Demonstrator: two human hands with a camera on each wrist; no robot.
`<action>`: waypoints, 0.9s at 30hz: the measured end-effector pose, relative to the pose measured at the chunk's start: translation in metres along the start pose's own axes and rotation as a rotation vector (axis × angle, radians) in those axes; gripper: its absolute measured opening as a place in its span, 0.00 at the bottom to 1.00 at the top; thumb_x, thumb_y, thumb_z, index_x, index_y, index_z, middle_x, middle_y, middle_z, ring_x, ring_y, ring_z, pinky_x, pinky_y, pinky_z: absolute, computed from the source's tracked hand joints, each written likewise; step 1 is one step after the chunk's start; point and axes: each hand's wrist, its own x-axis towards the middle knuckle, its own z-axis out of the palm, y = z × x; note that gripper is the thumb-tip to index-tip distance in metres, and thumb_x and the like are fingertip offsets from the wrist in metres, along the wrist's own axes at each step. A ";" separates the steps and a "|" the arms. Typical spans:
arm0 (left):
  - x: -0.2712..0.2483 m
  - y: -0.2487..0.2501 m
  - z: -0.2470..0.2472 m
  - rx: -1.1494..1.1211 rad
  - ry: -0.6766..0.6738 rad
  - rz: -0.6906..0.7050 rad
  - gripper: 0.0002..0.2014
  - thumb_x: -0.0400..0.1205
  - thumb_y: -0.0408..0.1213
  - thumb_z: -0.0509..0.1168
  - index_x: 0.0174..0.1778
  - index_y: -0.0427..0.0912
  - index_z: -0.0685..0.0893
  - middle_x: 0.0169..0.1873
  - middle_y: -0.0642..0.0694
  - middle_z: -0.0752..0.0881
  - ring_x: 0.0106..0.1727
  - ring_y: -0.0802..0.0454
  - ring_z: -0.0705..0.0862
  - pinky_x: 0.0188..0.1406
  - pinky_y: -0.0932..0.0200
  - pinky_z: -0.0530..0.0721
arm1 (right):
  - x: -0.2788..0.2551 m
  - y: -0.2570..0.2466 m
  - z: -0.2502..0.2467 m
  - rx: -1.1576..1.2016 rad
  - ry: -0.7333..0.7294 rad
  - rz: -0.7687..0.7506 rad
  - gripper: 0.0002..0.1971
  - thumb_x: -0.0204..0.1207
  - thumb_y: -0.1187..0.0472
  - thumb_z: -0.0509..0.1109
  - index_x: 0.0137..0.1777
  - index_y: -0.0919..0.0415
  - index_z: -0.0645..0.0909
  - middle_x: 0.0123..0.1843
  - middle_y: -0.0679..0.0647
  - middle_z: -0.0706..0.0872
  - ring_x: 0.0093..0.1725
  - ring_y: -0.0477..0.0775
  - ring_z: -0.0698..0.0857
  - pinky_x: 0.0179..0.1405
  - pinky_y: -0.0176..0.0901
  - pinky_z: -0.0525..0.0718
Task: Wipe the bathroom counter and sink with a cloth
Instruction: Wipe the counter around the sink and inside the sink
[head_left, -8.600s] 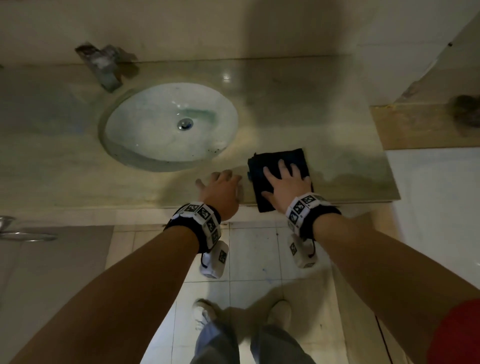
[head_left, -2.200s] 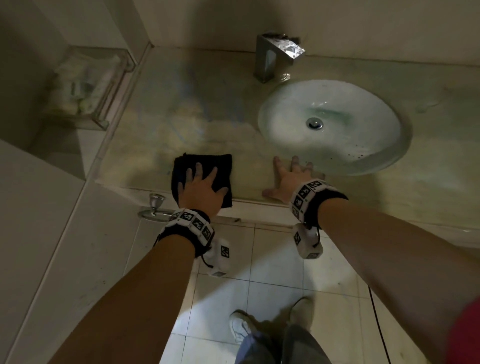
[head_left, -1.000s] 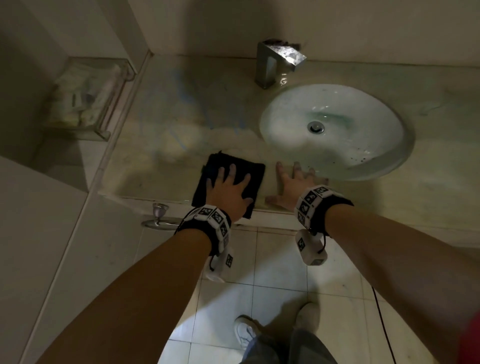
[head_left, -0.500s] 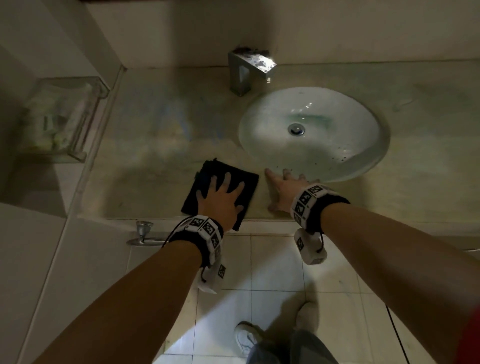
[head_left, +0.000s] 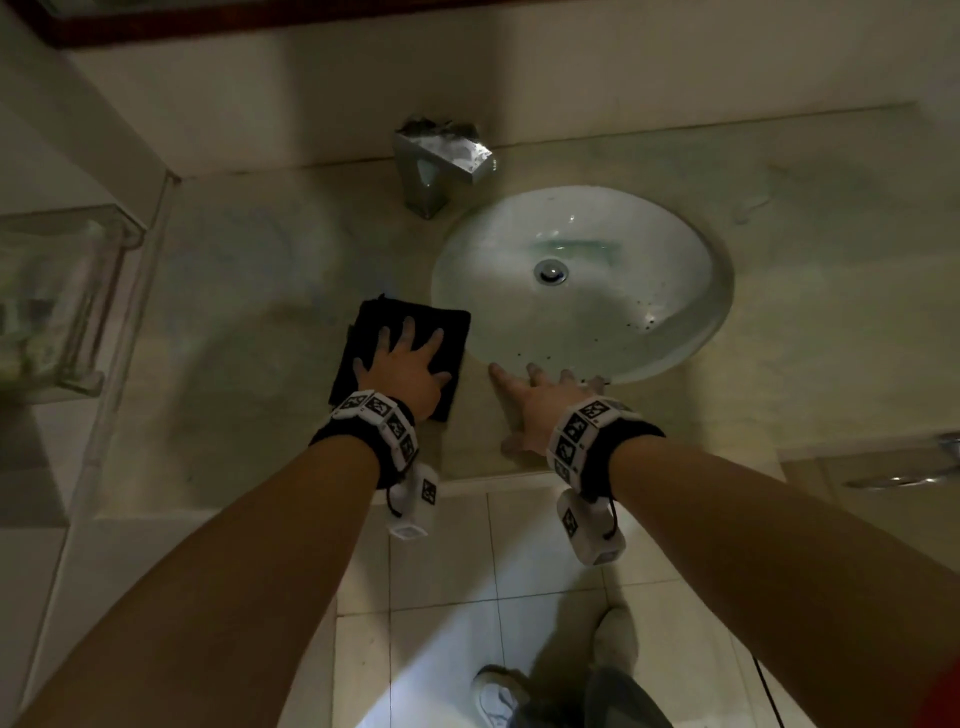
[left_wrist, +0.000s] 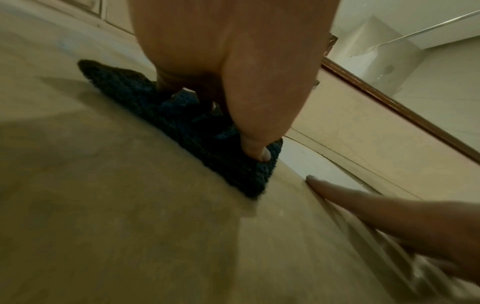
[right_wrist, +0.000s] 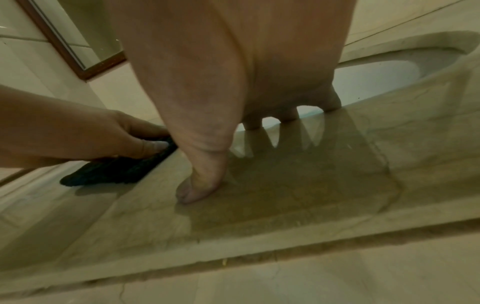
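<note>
On this dim beige stone bathroom counter (head_left: 249, 291) our flat left hand (head_left: 402, 371) presses the dark folded cloth (head_left: 415, 322) beside the white oval sink (head_left: 582, 280), right hand (head_left: 540, 402) flat and empty, so we risk the cloth sliding over the rim, we guess.

My left hand (head_left: 402, 371) pressed flat on the black cloth (head_left: 410, 322) at the sink's (head_left: 582, 280) eight o'clock; my right hand (head_left: 540, 402) rested spread at its six o'clock.

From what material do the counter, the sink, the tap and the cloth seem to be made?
Counter: probably polished stone such as marble, beige with faint veins, and it mirrors the fingers in the right wrist view.
Sink: glossy white, likely ceramic, with bright highlights.
Tap: shiny angular metal, perhaps chrome.
Cloth: dark, nubby fabric, possibly microfibre.
</note>
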 end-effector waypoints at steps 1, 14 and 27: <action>0.006 -0.002 -0.003 -0.001 0.002 -0.003 0.31 0.86 0.56 0.54 0.84 0.65 0.48 0.86 0.52 0.43 0.85 0.41 0.43 0.78 0.25 0.53 | 0.000 0.001 -0.001 0.007 -0.001 -0.006 0.53 0.69 0.31 0.71 0.79 0.27 0.31 0.88 0.50 0.47 0.84 0.72 0.53 0.72 0.86 0.48; 0.016 -0.003 -0.003 -0.001 0.046 -0.061 0.30 0.87 0.56 0.53 0.84 0.62 0.51 0.85 0.50 0.45 0.85 0.40 0.45 0.77 0.26 0.55 | 0.006 0.000 0.004 0.062 0.023 -0.013 0.52 0.68 0.30 0.70 0.78 0.26 0.32 0.88 0.51 0.48 0.83 0.73 0.52 0.72 0.86 0.45; -0.070 -0.024 0.036 -0.058 0.029 -0.094 0.32 0.86 0.58 0.54 0.85 0.63 0.49 0.86 0.52 0.41 0.86 0.43 0.41 0.80 0.29 0.52 | 0.002 -0.002 0.004 0.061 0.014 -0.009 0.51 0.69 0.30 0.68 0.79 0.28 0.32 0.88 0.49 0.46 0.84 0.70 0.51 0.75 0.83 0.50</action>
